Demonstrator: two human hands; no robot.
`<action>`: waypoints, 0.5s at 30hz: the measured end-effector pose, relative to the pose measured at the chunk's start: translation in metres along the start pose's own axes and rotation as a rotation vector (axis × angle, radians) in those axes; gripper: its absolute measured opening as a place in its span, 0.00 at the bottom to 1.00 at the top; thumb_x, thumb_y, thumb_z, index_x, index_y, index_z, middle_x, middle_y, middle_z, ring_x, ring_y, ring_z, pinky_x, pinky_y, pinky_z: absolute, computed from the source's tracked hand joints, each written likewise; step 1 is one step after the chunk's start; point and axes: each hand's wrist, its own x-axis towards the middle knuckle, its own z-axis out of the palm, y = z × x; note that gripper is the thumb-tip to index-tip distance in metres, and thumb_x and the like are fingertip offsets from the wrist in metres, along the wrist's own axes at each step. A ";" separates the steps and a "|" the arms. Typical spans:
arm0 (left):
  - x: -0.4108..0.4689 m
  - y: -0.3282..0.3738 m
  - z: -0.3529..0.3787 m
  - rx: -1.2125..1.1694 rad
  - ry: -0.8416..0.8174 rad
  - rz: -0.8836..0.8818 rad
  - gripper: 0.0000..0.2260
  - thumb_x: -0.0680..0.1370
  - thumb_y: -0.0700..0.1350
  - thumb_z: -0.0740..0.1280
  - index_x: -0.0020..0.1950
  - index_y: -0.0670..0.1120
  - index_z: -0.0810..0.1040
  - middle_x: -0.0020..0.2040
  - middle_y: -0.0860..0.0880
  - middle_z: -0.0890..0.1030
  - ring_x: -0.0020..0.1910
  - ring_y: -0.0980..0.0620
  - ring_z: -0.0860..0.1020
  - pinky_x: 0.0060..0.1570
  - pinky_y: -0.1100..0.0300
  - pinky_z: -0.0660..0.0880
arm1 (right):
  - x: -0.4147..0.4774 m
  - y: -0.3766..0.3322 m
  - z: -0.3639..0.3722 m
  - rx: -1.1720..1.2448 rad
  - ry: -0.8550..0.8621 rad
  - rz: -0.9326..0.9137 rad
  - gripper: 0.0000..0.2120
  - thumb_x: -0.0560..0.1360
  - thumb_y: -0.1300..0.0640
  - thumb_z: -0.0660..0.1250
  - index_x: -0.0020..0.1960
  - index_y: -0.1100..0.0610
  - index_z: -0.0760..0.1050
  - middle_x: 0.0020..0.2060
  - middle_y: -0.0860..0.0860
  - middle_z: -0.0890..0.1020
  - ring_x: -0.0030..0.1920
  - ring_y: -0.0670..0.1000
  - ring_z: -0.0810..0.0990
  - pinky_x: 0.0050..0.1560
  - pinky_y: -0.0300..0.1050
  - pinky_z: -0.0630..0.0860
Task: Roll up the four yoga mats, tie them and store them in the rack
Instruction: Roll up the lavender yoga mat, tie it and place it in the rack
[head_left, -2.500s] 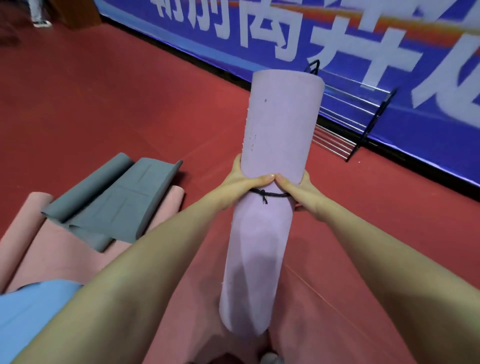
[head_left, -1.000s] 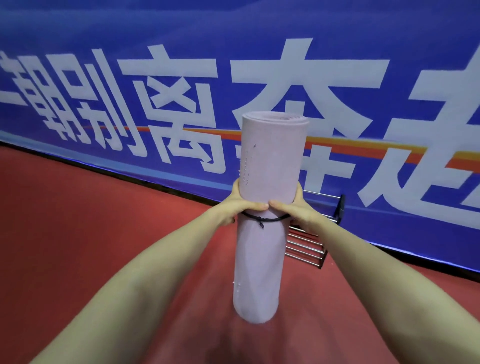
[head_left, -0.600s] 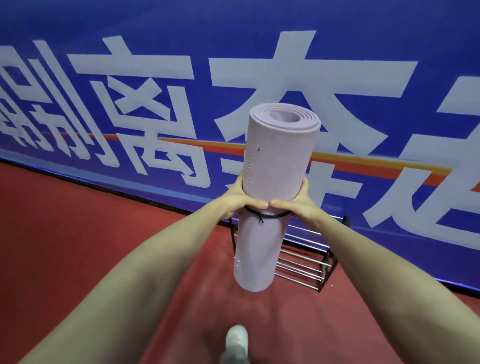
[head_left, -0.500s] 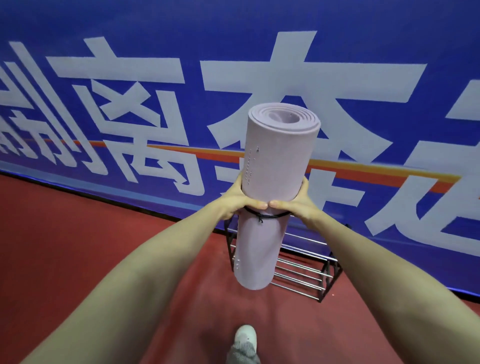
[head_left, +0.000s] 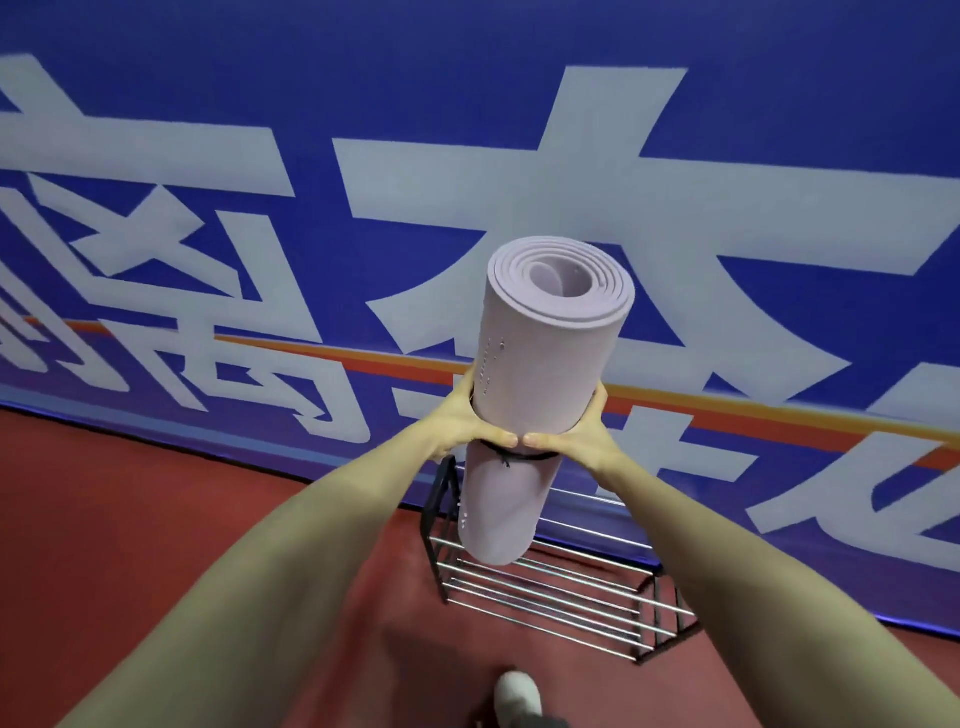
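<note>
1. Above the left end of the rack (head_left: 550, 597), the lilac mat (head_left: 550, 353) hangs upright in its roll, clear of the bars.
2. Left hand (head_left: 460, 421) and right hand (head_left: 579, 434) each wrap its middle, thumbs meeting just above the black cord (head_left: 519, 457) tied round it.
3. This one is rolled and tied; storing it is not yet done.
4. The rack shows no mat, so I judge three others remain; none is in view.

One head-worn wide-angle view faces forward and down, near the rack (head_left: 550, 587).
</note>
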 end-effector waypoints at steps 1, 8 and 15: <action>0.009 -0.004 -0.003 -0.003 -0.002 -0.004 0.53 0.62 0.32 0.79 0.78 0.52 0.52 0.65 0.53 0.69 0.67 0.50 0.68 0.65 0.54 0.70 | 0.009 0.002 0.001 -0.003 -0.006 0.005 0.67 0.46 0.47 0.80 0.73 0.52 0.41 0.65 0.46 0.60 0.64 0.47 0.64 0.61 0.44 0.65; 0.047 -0.027 -0.013 -0.036 0.053 -0.003 0.52 0.61 0.31 0.79 0.77 0.52 0.54 0.66 0.53 0.70 0.65 0.52 0.70 0.60 0.59 0.71 | 0.058 0.020 0.002 -0.054 -0.051 -0.003 0.58 0.59 0.64 0.81 0.72 0.54 0.41 0.66 0.49 0.60 0.64 0.48 0.63 0.60 0.41 0.64; 0.064 -0.056 -0.021 -0.035 0.022 -0.048 0.54 0.56 0.36 0.81 0.76 0.53 0.56 0.63 0.55 0.74 0.64 0.53 0.72 0.61 0.56 0.74 | 0.072 0.039 0.015 -0.066 -0.087 0.075 0.62 0.53 0.57 0.81 0.72 0.55 0.40 0.65 0.48 0.59 0.64 0.46 0.62 0.60 0.41 0.63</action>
